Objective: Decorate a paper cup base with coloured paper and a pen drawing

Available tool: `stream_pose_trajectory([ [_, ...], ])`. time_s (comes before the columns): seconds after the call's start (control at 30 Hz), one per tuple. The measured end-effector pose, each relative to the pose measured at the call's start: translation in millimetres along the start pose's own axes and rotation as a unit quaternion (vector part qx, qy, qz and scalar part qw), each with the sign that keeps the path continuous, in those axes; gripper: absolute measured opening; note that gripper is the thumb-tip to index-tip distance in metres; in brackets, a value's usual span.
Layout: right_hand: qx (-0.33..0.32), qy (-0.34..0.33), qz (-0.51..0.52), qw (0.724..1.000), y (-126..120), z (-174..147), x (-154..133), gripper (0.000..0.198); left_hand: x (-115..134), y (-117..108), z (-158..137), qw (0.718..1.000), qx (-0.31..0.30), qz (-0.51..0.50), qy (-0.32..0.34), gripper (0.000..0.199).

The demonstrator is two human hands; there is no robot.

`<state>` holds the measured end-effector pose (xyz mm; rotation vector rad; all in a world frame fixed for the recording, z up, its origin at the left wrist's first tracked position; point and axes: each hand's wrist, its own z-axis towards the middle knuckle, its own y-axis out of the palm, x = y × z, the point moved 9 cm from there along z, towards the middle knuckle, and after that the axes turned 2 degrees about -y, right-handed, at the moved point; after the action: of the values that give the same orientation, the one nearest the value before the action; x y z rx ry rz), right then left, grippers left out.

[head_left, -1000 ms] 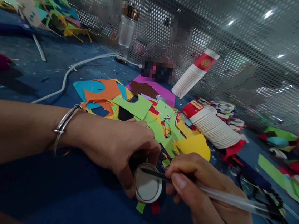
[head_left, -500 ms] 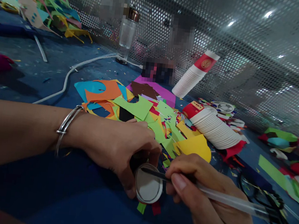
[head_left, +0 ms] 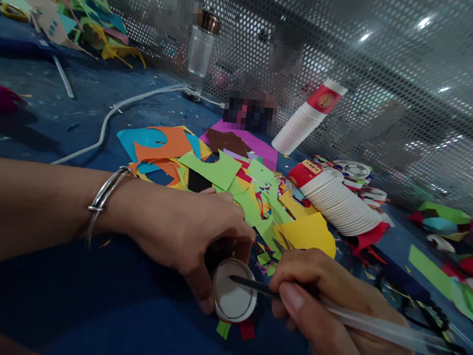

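Note:
My left hand, a silver bangle on its wrist, is closed around the side of a small white paper cup. The cup's round end faces up towards me, with dark lines drawn around its edge. Green and red paper tabs stick out below it. My right hand pinches a pen with a dark front and a clear barrel. Its tip is over the upper part of the round face; whether it touches cannot be told. The cup's far side is hidden by my left fingers.
Coloured paper scraps lie beyond my hands. Two stacks of paper cups, one leaning and one lying down, are at the right. A glass bottle stands by the perforated metal panel. A white cable crosses the blue table.
My right hand has shifted slightly right and down, and the pen tip has moved from the cup's upper edge in over its round face. My left hand and the cup stay in place.

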<state>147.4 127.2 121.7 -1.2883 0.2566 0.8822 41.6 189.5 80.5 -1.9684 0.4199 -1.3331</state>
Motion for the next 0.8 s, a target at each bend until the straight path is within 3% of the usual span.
stream_pose_trajectory([
  [0.27, -0.013, 0.026, 0.006, 1.0, 4, -9, 11, 0.019, 0, 0, 1, 1.0, 0.003, 0.0, 0.004, 0.039],
  [0.5, -0.03, -0.016, 0.011, 0.999, 7, 0, -3, 0.02, 2, 0, 1, 1.0, 0.0, 0.007, 0.006, 0.041],
  [0.8, -0.056, -0.006, 0.031, 0.998, 8, -4, -1, 0.02, 0, 0, 1, 1.0, 0.0, 0.001, -0.005, 0.042],
])
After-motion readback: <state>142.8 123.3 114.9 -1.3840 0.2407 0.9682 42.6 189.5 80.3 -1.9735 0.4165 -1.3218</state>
